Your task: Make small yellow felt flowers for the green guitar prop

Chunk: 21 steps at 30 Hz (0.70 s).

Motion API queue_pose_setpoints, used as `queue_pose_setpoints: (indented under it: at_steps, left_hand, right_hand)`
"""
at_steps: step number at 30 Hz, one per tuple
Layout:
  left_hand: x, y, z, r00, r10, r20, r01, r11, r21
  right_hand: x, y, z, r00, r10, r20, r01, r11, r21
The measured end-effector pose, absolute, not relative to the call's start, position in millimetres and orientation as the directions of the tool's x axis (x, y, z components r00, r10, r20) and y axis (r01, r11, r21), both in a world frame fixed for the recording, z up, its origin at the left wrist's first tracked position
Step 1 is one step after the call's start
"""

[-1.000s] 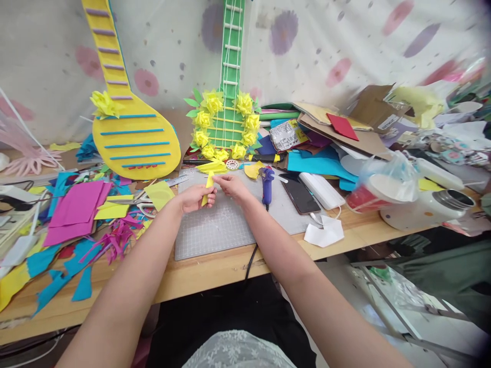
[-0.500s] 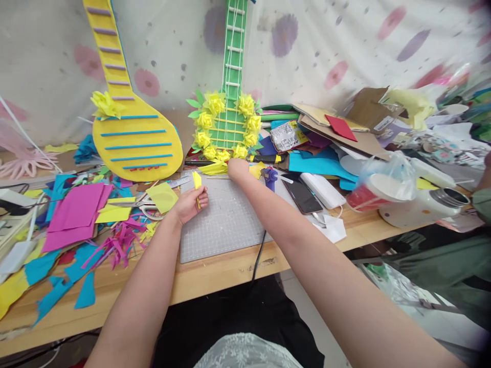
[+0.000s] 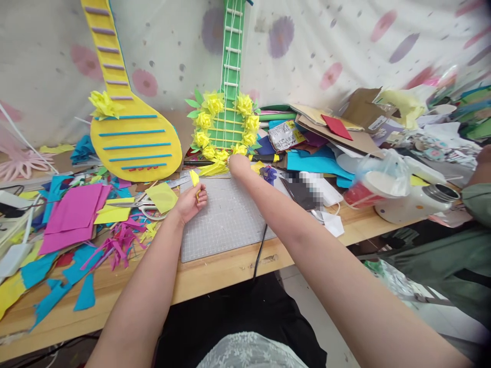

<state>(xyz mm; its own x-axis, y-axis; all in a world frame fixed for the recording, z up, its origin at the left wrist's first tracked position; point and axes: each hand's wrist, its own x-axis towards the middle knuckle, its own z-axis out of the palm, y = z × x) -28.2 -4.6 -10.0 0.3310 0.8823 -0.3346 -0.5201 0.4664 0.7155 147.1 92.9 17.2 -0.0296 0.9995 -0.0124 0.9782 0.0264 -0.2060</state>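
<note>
My left hand [image 3: 191,202] is closed on a small folded piece of yellow paper [image 3: 194,179], held over the left edge of the grey cutting mat [image 3: 226,220]. My right hand [image 3: 239,166] stretches to the mat's far edge, beside loose yellow paper pieces [image 3: 215,168]. Its fingers are hidden behind the wrist, so what they hold does not show. Just behind it stands a green paper guitar [image 3: 229,120] ringed with yellow paper flowers. A purple glue gun [image 3: 268,175] lies to the right of that hand, partly covered by my forearm.
A yellow paper instrument [image 3: 138,140] stands at the left. Scissors [image 3: 143,203], magenta sheets [image 3: 74,217] and blue scraps crowd the left side. A phone [image 3: 301,191], a red-and-white cup [image 3: 370,189] and a wide-mouthed bottle [image 3: 414,202] are right. Another person's sleeve [image 3: 477,199] shows at the edge.
The view has shifted slightly. My right hand stays at the yellow paper by the green guitar, where the pieces look a little disturbed. My left hand keeps its yellow paper.
</note>
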Motion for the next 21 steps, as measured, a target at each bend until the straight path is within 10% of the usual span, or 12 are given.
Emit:
queue_pose_setpoints:
  at_steps: [4,11,21]
  left_hand:
    - [-27.8,-5.3,-7.2,0.314,0.888,-0.337,-0.543,0.459,0.703]
    - [-26.7,-4.6,-5.9,0.278,0.902,-0.330,-0.569,0.432,0.700]
    - [-18.5,-8.5,-10.5,0.157,0.961,-0.226,-0.450,0.273,0.850]
  right_hand:
    - [151.6,95.5,25.3,-0.002,0.999,-0.054,0.974,-0.011,-0.227]
    - [166.0,85.4,40.6,0.060,0.993,-0.100,0.733,-0.111,-0.671]
    - [142.4,8.7,-11.7,-0.236,0.957,0.171,0.316,0.242,-0.917]
